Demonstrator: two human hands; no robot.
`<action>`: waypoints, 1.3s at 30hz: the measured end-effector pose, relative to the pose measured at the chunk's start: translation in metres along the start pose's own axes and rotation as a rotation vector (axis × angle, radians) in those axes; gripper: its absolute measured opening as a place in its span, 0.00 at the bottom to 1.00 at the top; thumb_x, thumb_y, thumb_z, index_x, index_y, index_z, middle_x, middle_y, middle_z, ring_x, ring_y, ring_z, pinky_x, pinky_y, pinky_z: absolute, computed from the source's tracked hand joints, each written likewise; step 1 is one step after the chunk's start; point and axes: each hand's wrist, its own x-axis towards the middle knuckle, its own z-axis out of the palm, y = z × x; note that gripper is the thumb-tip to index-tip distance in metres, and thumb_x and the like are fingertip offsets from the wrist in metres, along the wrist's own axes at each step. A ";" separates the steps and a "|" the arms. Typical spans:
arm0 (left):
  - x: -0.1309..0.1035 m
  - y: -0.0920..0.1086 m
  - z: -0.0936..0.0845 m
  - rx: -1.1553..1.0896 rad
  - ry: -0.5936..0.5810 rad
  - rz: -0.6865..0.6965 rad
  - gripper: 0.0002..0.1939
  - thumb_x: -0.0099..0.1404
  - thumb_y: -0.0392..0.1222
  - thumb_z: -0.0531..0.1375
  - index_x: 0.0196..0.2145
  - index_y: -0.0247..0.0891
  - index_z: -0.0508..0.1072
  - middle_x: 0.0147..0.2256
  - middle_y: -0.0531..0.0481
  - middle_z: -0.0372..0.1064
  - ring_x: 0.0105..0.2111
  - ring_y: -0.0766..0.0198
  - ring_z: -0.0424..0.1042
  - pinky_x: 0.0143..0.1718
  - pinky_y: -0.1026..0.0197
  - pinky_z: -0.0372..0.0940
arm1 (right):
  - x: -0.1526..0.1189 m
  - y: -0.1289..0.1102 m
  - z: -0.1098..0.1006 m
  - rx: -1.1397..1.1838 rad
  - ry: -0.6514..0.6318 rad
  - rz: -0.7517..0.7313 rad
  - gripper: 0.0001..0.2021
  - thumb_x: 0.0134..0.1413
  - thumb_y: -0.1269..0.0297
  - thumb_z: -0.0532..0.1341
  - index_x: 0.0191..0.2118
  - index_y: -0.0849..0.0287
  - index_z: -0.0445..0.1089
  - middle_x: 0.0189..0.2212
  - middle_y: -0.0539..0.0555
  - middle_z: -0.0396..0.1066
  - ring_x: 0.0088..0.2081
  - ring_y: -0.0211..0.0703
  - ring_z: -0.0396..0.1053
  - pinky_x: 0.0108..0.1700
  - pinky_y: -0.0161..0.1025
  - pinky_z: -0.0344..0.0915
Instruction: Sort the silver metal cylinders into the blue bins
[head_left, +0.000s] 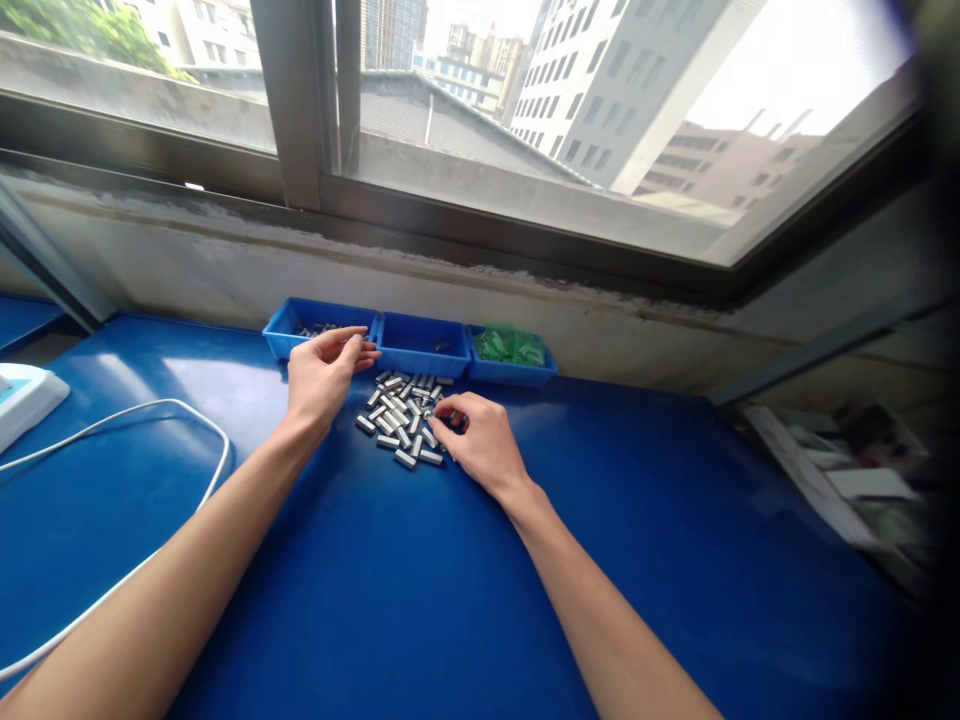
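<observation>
A loose pile of short metal pieces (405,415) lies on the blue table. Over the front edge of the left blue bin (281,335), my left hand (326,375) has its thumb and index finger pinched together; what they hold is too small to name. My right hand (484,435) is at the pile's right side, thumb and index fingertips closed at a small piece I cannot make out clearly. The left bin holds small metal parts. One small dark item lies in the middle blue bin (409,350). Green packets (510,345) fill the right blue bin (517,374).
A white cable (217,440) curves across the left of the blue table (390,600), near a white device (26,400) at the left edge. Behind the bins are a wall and window (450,220). Papers and other items (870,485) are at the right.
</observation>
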 end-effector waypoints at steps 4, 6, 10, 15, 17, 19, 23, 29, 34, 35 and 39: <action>-0.009 0.001 0.006 0.112 -0.138 0.027 0.18 0.61 0.50 0.64 0.43 0.33 0.79 0.32 0.44 0.79 0.32 0.58 0.80 0.39 0.58 0.75 | 0.001 -0.001 -0.001 -0.019 -0.009 -0.001 0.06 0.54 0.70 0.62 0.35 0.57 0.76 0.31 0.53 0.75 0.32 0.41 0.71 0.36 0.37 0.63; -0.012 0.002 0.008 0.138 -0.183 0.037 0.19 0.61 0.51 0.64 0.43 0.33 0.79 0.32 0.44 0.79 0.32 0.59 0.79 0.38 0.58 0.74 | 0.000 -0.001 -0.001 -0.055 -0.013 -0.013 0.06 0.53 0.71 0.61 0.35 0.57 0.76 0.30 0.53 0.74 0.32 0.41 0.70 0.35 0.36 0.63; -0.016 0.001 0.010 0.169 -0.225 0.040 0.19 0.61 0.51 0.64 0.43 0.33 0.79 0.32 0.44 0.79 0.31 0.58 0.79 0.37 0.59 0.72 | -0.001 -0.001 -0.001 -0.128 -0.014 -0.036 0.06 0.52 0.72 0.60 0.34 0.58 0.75 0.32 0.55 0.75 0.32 0.42 0.70 0.35 0.36 0.63; -0.017 -0.001 0.009 0.223 -0.248 0.050 0.18 0.63 0.51 0.63 0.43 0.33 0.79 0.32 0.44 0.79 0.32 0.58 0.79 0.37 0.60 0.71 | -0.001 -0.004 -0.004 -0.108 -0.007 0.001 0.07 0.49 0.73 0.61 0.32 0.58 0.76 0.30 0.54 0.75 0.30 0.42 0.71 0.34 0.37 0.64; -0.018 0.000 0.010 0.225 -0.263 0.044 0.19 0.63 0.51 0.63 0.43 0.33 0.79 0.32 0.44 0.79 0.32 0.58 0.78 0.37 0.60 0.71 | 0.000 -0.004 -0.005 0.005 0.014 0.052 0.06 0.48 0.72 0.62 0.31 0.58 0.76 0.29 0.53 0.76 0.29 0.42 0.71 0.34 0.38 0.65; -0.019 0.001 0.011 0.230 -0.287 0.034 0.19 0.63 0.51 0.63 0.43 0.34 0.79 0.32 0.44 0.79 0.33 0.58 0.79 0.37 0.60 0.71 | 0.002 -0.003 -0.007 0.187 0.039 0.134 0.04 0.48 0.69 0.63 0.31 0.58 0.76 0.28 0.52 0.77 0.29 0.42 0.72 0.35 0.38 0.67; -0.023 0.003 0.013 0.248 -0.367 0.031 0.17 0.63 0.50 0.63 0.43 0.35 0.79 0.32 0.45 0.79 0.34 0.58 0.79 0.37 0.61 0.70 | 0.006 0.004 -0.007 0.667 0.041 0.304 0.07 0.48 0.61 0.68 0.33 0.58 0.76 0.30 0.52 0.77 0.32 0.42 0.74 0.36 0.38 0.68; -0.033 0.005 0.018 0.247 -0.591 0.101 0.18 0.64 0.46 0.62 0.49 0.36 0.77 0.39 0.44 0.79 0.39 0.57 0.78 0.41 0.60 0.72 | 0.009 0.007 -0.006 1.020 0.057 0.413 0.14 0.43 0.58 0.72 0.36 0.57 0.74 0.30 0.50 0.76 0.32 0.39 0.73 0.35 0.34 0.65; -0.037 0.002 0.022 0.302 -0.658 0.265 0.15 0.63 0.45 0.63 0.46 0.37 0.79 0.41 0.43 0.78 0.38 0.59 0.78 0.40 0.61 0.73 | 0.007 0.004 -0.004 0.980 0.037 0.353 0.18 0.41 0.57 0.74 0.37 0.56 0.70 0.29 0.49 0.75 0.32 0.39 0.72 0.35 0.34 0.65; -0.037 0.001 0.022 0.313 -0.648 0.279 0.14 0.63 0.45 0.63 0.43 0.37 0.80 0.40 0.43 0.78 0.37 0.59 0.78 0.39 0.61 0.73 | 0.007 0.004 -0.003 0.962 0.035 0.338 0.18 0.41 0.57 0.74 0.37 0.56 0.70 0.30 0.49 0.75 0.32 0.39 0.72 0.35 0.34 0.65; -0.032 -0.002 0.020 0.270 -0.536 0.179 0.14 0.60 0.49 0.66 0.38 0.36 0.80 0.36 0.44 0.79 0.35 0.58 0.79 0.38 0.60 0.73 | 0.008 0.003 -0.003 0.860 0.068 0.288 0.15 0.48 0.55 0.70 0.36 0.57 0.71 0.31 0.51 0.77 0.34 0.41 0.74 0.37 0.36 0.67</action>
